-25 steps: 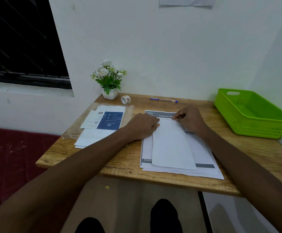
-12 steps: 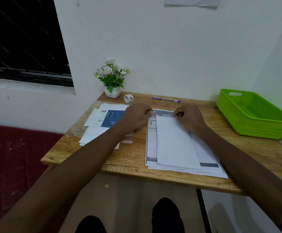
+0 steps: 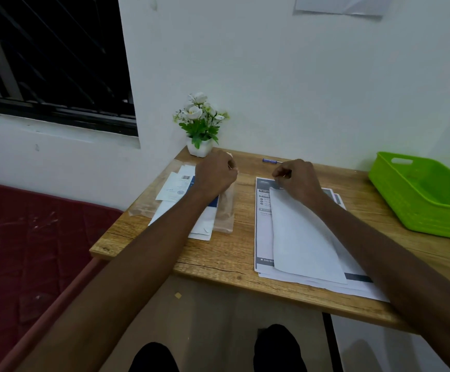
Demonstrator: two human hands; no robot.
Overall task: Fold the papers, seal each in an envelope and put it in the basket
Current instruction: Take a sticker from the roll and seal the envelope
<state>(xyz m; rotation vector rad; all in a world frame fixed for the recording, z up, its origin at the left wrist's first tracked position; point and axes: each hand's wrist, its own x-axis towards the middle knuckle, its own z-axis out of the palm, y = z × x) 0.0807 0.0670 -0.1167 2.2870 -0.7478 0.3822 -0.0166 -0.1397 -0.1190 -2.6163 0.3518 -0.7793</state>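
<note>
A folded white paper (image 3: 304, 237) lies lengthwise on a stack of printed sheets (image 3: 263, 238) at the table's middle. My right hand (image 3: 297, 181) pinches the folded paper's far edge and holds it down. My left hand (image 3: 214, 175) is curled at the back of the table, over the spot of the small tape roll (image 3: 230, 156); only a white sliver of the roll shows past the knuckles. A pile of white envelopes (image 3: 177, 187) lies under my left forearm. The green basket (image 3: 396, 194) stands empty at the right.
A potted white flower (image 3: 199, 127) stands at the back left corner against the wall. A blue pen (image 3: 271, 160) lies by the wall. A clear plastic sleeve (image 3: 224, 213) rests beside the envelopes. A red mattress (image 3: 30, 237) lies left of the table.
My left hand left the folded paper and moved left and back to the tape roll beside the plant. My right hand stayed on the paper's far edge. The view shifted left.
</note>
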